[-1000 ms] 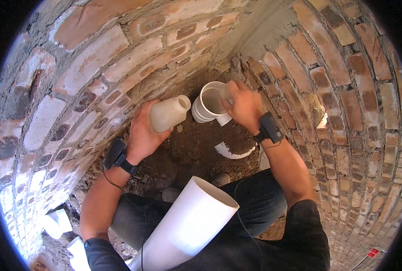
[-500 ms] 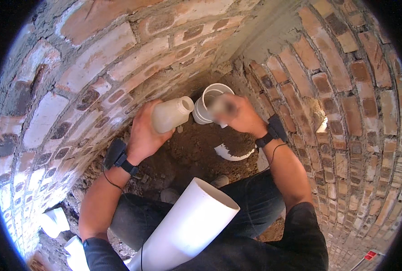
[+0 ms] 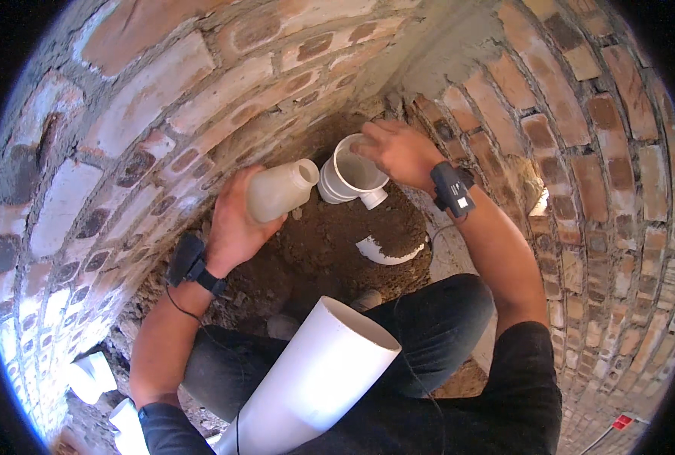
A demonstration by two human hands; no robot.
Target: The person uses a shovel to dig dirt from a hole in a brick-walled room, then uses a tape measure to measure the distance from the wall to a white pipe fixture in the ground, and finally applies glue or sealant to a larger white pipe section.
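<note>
My left hand (image 3: 235,220) is wrapped round a cloudy, translucent plastic bottle (image 3: 278,191). The bottle is tilted, its uncapped neck close to the white pipe fitting (image 3: 339,186). That fitting stands in the soil with its socket facing up and has a short side branch. My right hand (image 3: 399,152) is at the far right of the socket's rim, fingers curled over and partly inside it. Whatever those fingers pinch is hidden. A large white plastic pipe (image 3: 318,371) leans across my lap, its open end pointing toward the fitting.
Brick walls (image 3: 155,83) close in on the left and right and meet in a corner beyond the fitting. A white curved pipe edge (image 3: 386,256) pokes from the soil. More white pipe pieces (image 3: 92,377) lie at lower left. A red connector (image 3: 621,422) is at lower right.
My right hand has moved from the near right of the socket to its far right rim, uncovering the side branch. The left hand and bottle shifted slightly left.
</note>
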